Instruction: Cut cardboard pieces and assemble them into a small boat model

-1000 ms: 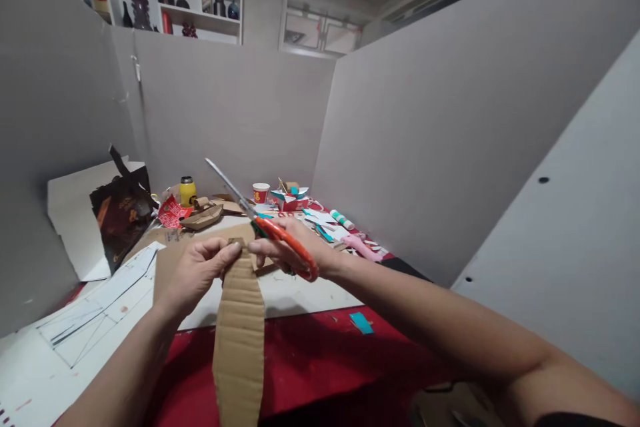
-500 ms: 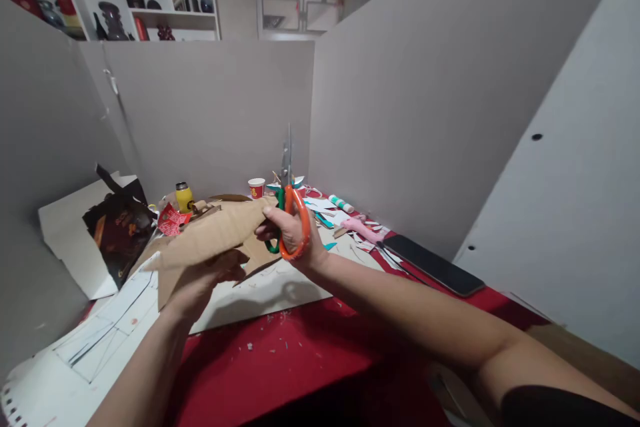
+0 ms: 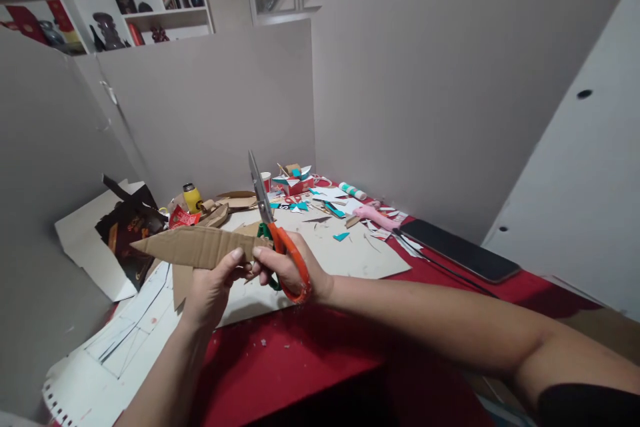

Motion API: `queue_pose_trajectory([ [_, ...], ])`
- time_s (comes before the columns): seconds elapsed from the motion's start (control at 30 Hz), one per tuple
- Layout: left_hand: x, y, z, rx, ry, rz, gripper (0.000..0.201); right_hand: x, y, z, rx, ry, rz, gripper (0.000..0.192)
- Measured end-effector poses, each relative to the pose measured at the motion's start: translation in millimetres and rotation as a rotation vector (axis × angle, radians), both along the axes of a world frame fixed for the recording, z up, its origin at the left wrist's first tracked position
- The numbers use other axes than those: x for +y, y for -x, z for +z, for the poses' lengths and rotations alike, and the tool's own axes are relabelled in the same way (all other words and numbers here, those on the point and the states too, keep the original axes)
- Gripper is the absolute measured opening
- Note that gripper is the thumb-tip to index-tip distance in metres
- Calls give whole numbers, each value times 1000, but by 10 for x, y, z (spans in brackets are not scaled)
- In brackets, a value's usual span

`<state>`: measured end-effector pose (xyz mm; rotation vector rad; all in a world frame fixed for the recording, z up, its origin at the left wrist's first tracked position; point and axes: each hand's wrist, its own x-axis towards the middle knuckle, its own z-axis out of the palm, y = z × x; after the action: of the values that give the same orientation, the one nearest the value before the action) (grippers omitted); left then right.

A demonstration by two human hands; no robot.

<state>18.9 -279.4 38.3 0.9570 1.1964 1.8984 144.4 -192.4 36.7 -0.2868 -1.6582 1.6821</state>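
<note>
A long brown cardboard piece (image 3: 193, 245), pointed at its left end and creased toward its right, is held above the table. My left hand (image 3: 213, 290) pinches its lower edge, thumb on the front face. With thumb and fingers my right hand (image 3: 287, 263) grips the right end of the same piece. Scissors (image 3: 293, 267) with one orange and one green handle hang on that hand, their blades pointing up and to the left, clear of the cardboard. Behind my left hand another cardboard part (image 3: 183, 285) shows; whether it is joined to the held piece I cannot tell.
A white board (image 3: 380, 253) lies on the red tablecloth (image 3: 280, 373), with paper scraps around it. On the right are a black phone-like slab (image 3: 460, 250) and a pink tool (image 3: 375, 217) with a cord. A sketch sheet (image 3: 125, 340) lies left. Grey partitions (image 3: 225, 100) enclose the table.
My left hand has come up to the cardboard's lower edge, and the piece now faces me more flatly. The scissors have tilted left. The camera view has shifted slightly.
</note>
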Motion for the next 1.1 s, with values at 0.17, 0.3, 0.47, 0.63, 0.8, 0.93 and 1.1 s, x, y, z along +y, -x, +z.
queue_pose_trajectory([
  [0.17,-8,23,58,-70,-69,166,25,33,-196,-65,-78,-54,-8,39],
  [0.3,-26,90,132,-149,-110,265,25,186,-429,-222,-224,-101,73,42],
  [0.47,-44,109,171,-166,-151,308,24,346,-580,-338,-330,-498,150,48],
  [0.63,-37,107,157,-163,-161,321,23,386,-582,-389,-411,-646,227,49],
  [0.8,-22,93,112,-92,-101,289,20,383,-619,-370,-483,-659,267,48],
  [0.93,-26,86,69,-8,-12,292,19,380,-629,-327,-476,-644,278,50],
  [1.1,-22,97,49,109,22,258,14,378,-612,-318,-454,-644,282,53],
])
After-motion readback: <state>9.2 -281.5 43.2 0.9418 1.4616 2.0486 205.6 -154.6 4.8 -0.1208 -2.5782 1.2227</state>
